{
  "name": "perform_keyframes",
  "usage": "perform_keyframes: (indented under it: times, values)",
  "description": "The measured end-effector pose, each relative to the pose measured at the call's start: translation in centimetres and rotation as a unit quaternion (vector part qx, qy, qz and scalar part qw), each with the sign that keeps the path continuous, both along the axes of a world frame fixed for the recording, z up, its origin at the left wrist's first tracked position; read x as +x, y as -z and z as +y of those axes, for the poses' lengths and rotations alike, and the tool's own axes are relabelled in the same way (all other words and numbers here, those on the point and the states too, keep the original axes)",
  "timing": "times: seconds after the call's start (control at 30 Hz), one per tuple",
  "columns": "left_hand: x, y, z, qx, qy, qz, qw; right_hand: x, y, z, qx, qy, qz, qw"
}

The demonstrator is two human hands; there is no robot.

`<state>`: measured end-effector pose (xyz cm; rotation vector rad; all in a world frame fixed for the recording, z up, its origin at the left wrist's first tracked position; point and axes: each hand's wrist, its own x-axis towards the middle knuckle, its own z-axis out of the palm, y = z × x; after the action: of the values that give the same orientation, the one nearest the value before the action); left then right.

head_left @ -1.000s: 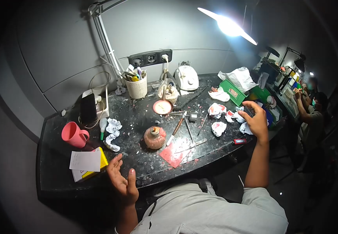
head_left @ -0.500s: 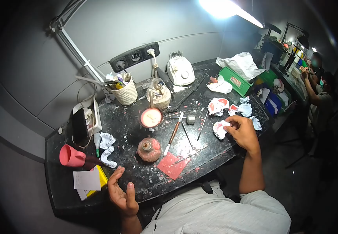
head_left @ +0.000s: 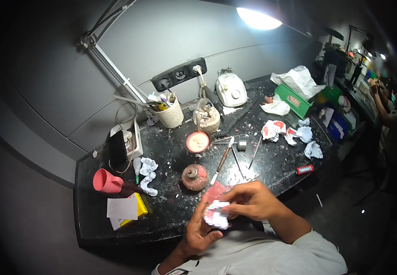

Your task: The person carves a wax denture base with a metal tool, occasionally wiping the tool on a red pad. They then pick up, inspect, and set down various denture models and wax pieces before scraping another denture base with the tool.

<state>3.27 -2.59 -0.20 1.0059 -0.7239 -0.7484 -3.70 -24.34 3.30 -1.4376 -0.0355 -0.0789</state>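
A white plaster dental cast [head_left: 216, 220] with pink wax on it is up in front of my body, over the table's front edge. My left hand [head_left: 194, 234] holds it from the left, with fingers and thumb around its side. From the right, the fingers of my right hand [head_left: 257, 201] close on its upper edge. Just beyond the hands lies a pink wax sheet [head_left: 216, 189], partly covered by them. A wax knife [head_left: 223, 160] with a brown handle rests behind it, beside a round, wax-stained burner [head_left: 194, 178].
A pan of pink wax [head_left: 198, 142] stands mid-table. More casts lie left [head_left: 149, 185] and right [head_left: 272, 131]. A pink mug [head_left: 108, 181], yellow box [head_left: 142, 206], green bin [head_left: 294, 101] and red lighter-like object [head_left: 304, 170] surround them. Another person [head_left: 393, 114] works far right.
My right hand has brought the cast from the table's right side to the front middle. My left hand, open before, has come in and taken hold of it. The view has shifted.
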Motion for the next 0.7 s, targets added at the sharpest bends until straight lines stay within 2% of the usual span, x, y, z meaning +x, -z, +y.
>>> perform_keyframes:
  times: [0.07, 0.1, 0.2, 0.23, 0.27, 0.33, 0.4, 0.43, 0.5, 0.53, 0.6, 0.63, 0.67, 0.7]
  values:
    - [0.3, 0.9, 0.5, 0.039, -0.059, -0.054, 0.996, 0.9, 0.6, 1.7, -0.058, 0.014, -0.019, 0.998]
    - [0.0, 0.5, 0.1, 0.020, -0.099, -0.026, 0.995, 1.1, 0.2, 1.9, -0.122, 0.017, -0.048, 0.991]
    - [1.2, -0.1, 1.4, 0.025, -0.147, -0.065, 0.987, 2.7, -1.6, 0.6, -0.300, 0.062, -0.197, 0.931]
    - [2.4, 0.0, 2.2, 0.008, -0.175, -0.094, 0.980, 3.6, -2.0, -0.1, -0.306, 0.103, -0.204, 0.924]
    - [4.1, -0.3, 2.6, -0.015, -0.200, -0.128, 0.971, 4.7, -2.9, -1.1, -0.314, 0.131, -0.173, 0.924]
    - [7.2, -3.4, 2.9, -0.034, -0.270, -0.171, 0.947, 6.9, -4.8, -3.6, -0.397, 0.172, -0.149, 0.889]
    - [11.7, -5.5, 3.1, -0.037, -0.346, -0.226, 0.910, 9.0, -5.6, -5.7, -0.468, 0.166, -0.049, 0.867]
    - [13.5, -6.3, 3.3, -0.032, -0.359, -0.238, 0.902, 9.4, -4.9, -6.0, -0.466, 0.172, -0.055, 0.866]
    - [16.1, -7.1, 2.7, -0.043, -0.367, -0.247, 0.896, 10.9, -3.9, -7.1, -0.512, 0.178, 0.014, 0.840]
    - [17.2, -6.7, 2.2, -0.049, -0.358, -0.247, 0.899, 11.1, -2.8, -7.1, -0.528, 0.188, -0.024, 0.828]
    - [19.6, -3.9, 1.8, -0.018, -0.349, -0.226, 0.909, 11.1, -1.0, -6.8, -0.571, 0.180, 0.012, 0.801]
    - [20.0, -2.5, 1.6, 0.028, -0.365, -0.241, 0.899, 10.9, -0.8, -6.4, -0.567, 0.178, 0.015, 0.804]
    - [20.2, -2.3, 1.1, 0.086, -0.393, -0.306, 0.863, 10.7, -0.9, -6.0, -0.568, 0.168, 0.029, 0.805]
    - [19.9, -1.5, 1.1, 0.067, -0.387, -0.303, 0.868, 10.5, -0.8, -5.7, -0.571, 0.152, 0.044, 0.806]
